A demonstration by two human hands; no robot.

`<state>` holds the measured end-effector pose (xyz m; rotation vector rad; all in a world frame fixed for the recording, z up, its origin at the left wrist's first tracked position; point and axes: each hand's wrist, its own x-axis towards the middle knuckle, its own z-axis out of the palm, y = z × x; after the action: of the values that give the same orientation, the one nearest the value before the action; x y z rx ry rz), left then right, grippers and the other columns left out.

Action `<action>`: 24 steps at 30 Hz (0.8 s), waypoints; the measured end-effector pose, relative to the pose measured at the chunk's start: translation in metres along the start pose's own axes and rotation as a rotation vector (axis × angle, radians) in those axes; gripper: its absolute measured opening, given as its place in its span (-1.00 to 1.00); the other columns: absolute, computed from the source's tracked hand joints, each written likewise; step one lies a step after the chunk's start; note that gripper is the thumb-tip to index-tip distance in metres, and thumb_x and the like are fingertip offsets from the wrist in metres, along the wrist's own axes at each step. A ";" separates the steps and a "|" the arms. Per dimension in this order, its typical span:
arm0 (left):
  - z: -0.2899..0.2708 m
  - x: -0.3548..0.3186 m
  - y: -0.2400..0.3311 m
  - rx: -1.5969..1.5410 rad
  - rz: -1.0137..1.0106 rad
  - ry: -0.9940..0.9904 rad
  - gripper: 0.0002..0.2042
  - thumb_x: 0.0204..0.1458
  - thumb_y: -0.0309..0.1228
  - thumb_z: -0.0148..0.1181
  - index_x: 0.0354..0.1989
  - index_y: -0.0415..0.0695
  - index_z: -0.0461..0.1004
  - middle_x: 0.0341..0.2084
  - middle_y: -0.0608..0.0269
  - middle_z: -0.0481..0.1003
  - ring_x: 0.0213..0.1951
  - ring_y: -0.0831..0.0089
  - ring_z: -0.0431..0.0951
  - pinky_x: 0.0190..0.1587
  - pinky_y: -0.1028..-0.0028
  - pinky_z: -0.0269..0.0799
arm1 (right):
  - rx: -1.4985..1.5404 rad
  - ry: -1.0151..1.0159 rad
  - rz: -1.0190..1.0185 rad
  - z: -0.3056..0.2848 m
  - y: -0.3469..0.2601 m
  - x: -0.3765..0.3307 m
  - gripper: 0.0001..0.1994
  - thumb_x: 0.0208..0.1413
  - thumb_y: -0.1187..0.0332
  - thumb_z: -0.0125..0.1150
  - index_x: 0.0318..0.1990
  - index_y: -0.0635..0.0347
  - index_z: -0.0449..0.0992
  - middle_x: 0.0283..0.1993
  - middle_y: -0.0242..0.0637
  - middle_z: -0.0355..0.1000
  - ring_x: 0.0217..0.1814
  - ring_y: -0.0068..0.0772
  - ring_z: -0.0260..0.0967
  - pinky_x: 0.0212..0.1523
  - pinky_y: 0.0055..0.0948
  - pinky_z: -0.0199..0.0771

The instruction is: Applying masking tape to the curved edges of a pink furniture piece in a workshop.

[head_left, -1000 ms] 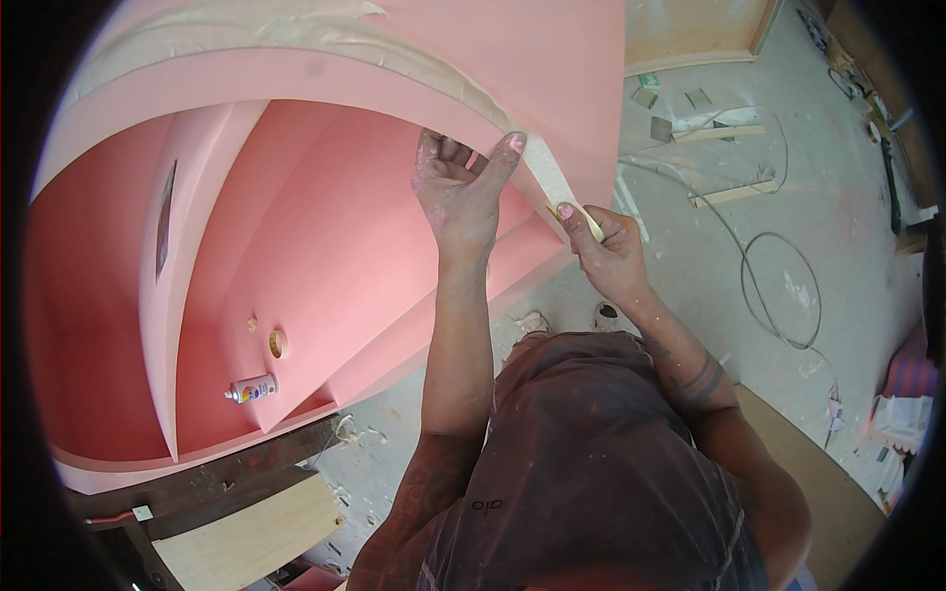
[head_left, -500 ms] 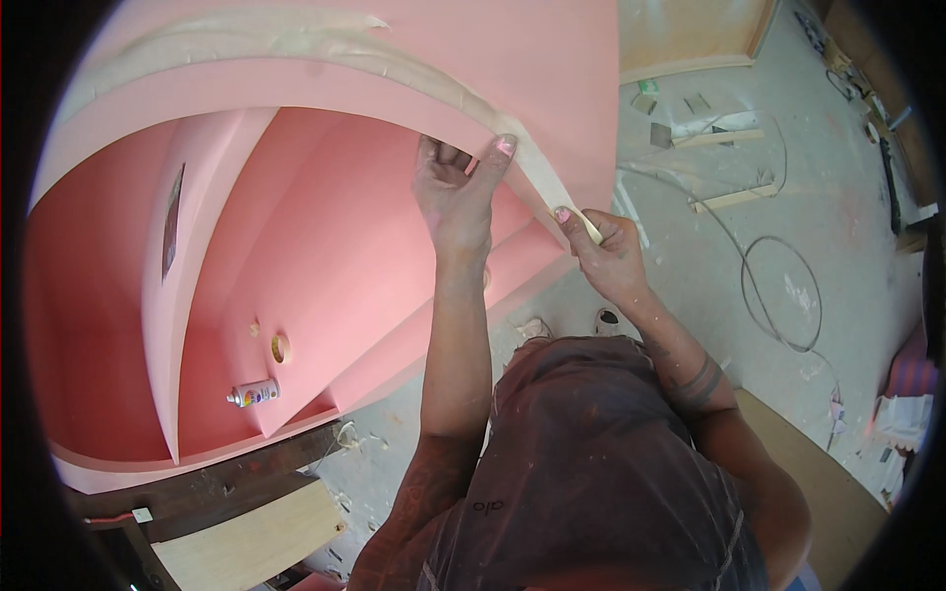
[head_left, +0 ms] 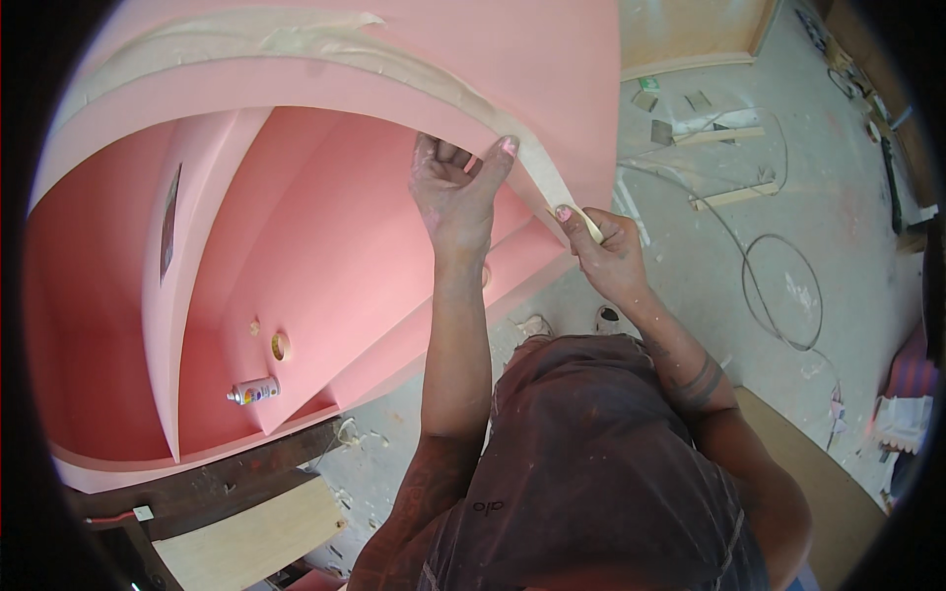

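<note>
A strip of pale masking tape (head_left: 540, 165) runs along the curved rim (head_left: 345, 89) of a large pink shell. My left hand (head_left: 455, 202) grips the rim at its right end. Its thumb lies on top at the tape's edge, and its fingers curl underneath. To the right and nearer, my right hand (head_left: 613, 258) pinches the tape's lower end between thumb and fingers, drawing the strip straight down the edge. Wider, wrinkled pale masking (head_left: 296, 39) covers the upper curve of the shell, one end lifting loose.
Inside the shell lie a spray can (head_left: 254, 391) and a tape roll (head_left: 280, 346), beside a curved pink divider (head_left: 202, 256). A dark beam (head_left: 236, 473) and plywood piece (head_left: 251, 532) stand below. On the floor are a looped cable (head_left: 778, 295) and wood strips (head_left: 734, 197).
My left hand has shifted very slightly along the rim, its thumb a little further right. The right hand and the tape look almost the same.
</note>
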<state>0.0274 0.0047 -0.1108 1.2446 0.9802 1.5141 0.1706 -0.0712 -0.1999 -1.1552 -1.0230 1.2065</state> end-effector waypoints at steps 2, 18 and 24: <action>0.002 0.000 0.002 0.001 -0.011 0.008 -0.37 -0.03 -0.72 0.44 0.26 -0.25 0.34 0.04 0.13 0.54 0.08 0.39 0.56 0.23 0.29 0.49 | 0.002 0.002 -0.026 0.000 0.000 0.000 -0.50 0.39 0.03 0.24 -0.56 0.18 0.50 -0.68 -0.62 0.23 -0.61 -0.79 0.09 -0.58 -0.57 0.05; 0.003 -0.003 -0.001 -0.016 0.020 0.044 -0.51 0.02 -0.69 0.43 0.14 -0.26 0.40 -0.04 0.19 0.51 0.03 0.47 0.53 0.22 0.34 0.49 | 0.005 -0.006 -0.011 0.000 -0.001 -0.003 -0.49 0.38 0.00 0.24 -0.55 0.17 0.50 -0.67 -0.64 0.23 -0.61 -0.81 0.09 -0.58 -0.59 0.05; 0.003 -0.003 0.000 -0.009 0.015 0.046 -0.54 0.02 -0.68 0.44 0.09 -0.25 0.43 -0.10 0.21 0.53 -0.03 0.49 0.55 0.18 0.36 0.50 | -0.008 -0.034 0.017 -0.002 0.002 -0.003 -0.53 0.39 0.01 0.23 -0.47 0.20 0.56 -0.64 -0.64 0.26 -0.58 -0.81 0.09 -0.57 -0.59 0.06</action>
<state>0.0309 0.0021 -0.1110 1.2175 0.9948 1.5638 0.1724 -0.0747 -0.2020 -1.1554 -1.0465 1.2395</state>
